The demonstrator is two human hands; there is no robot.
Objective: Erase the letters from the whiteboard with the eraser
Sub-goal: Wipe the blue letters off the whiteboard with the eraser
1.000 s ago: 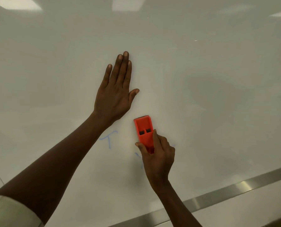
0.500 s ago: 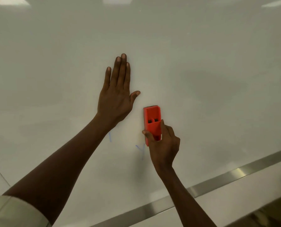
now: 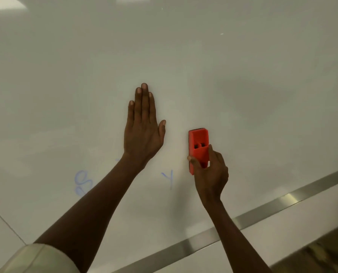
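The whiteboard (image 3: pixel 242 85) fills most of the head view. My right hand (image 3: pixel 210 172) grips a red eraser (image 3: pixel 198 143) by its lower half and holds it upright against the board. A blue letter Y (image 3: pixel 169 179) stands just left of and below the eraser. Further left a blue looped letter (image 3: pixel 81 183) shows beside my left forearm. My left hand (image 3: pixel 143 131) lies flat on the board with its fingers straight, left of the eraser. A faint blue trace sits by my left wrist; the forearm may hide more writing.
A metal strip (image 3: pixel 262 211) runs diagonally along the board's lower edge at the right. A thin seam (image 3: pixel 6 223) crosses the lower left corner. Ceiling lights reflect at the board's top edge.
The eraser has slid to the right off the Y, which now shows whole. The view has shifted, bringing the looped letter at left into sight. My left hand stays flat on the board.
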